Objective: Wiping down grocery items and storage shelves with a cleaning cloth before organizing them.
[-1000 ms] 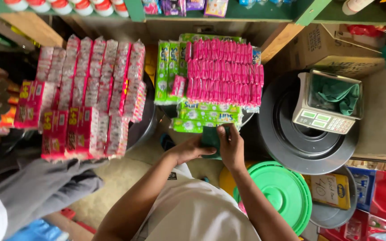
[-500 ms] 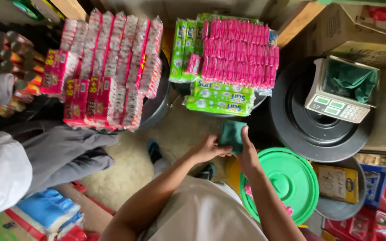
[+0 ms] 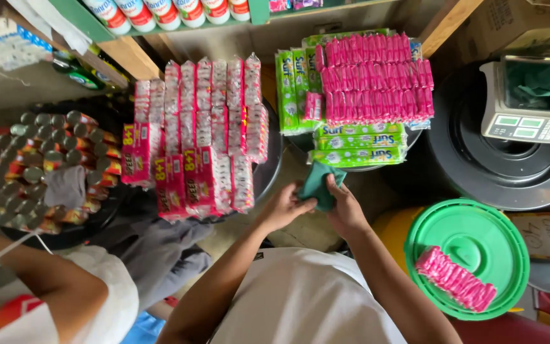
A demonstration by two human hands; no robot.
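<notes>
Both hands have dropped lower and nearer the body since half a second ago, the teal cloth [image 3: 317, 185] staying between them. Left hand [image 3: 282, 207] reaches forward, fingers clenched on the cloth's left edge; right hand [image 3: 345, 213] pinches its right side. At ten o'clock of the hands hang red and white sachet strips [image 3: 198, 137]; at twelve, pink sachet strips [image 3: 377, 79] over green packets [image 3: 359, 146]. At four o'clock a green lid [image 3: 472, 236] carries a pink bundle [image 3: 456, 279]. At two o'clock stands a weighing scale [image 3: 529, 127].
</notes>
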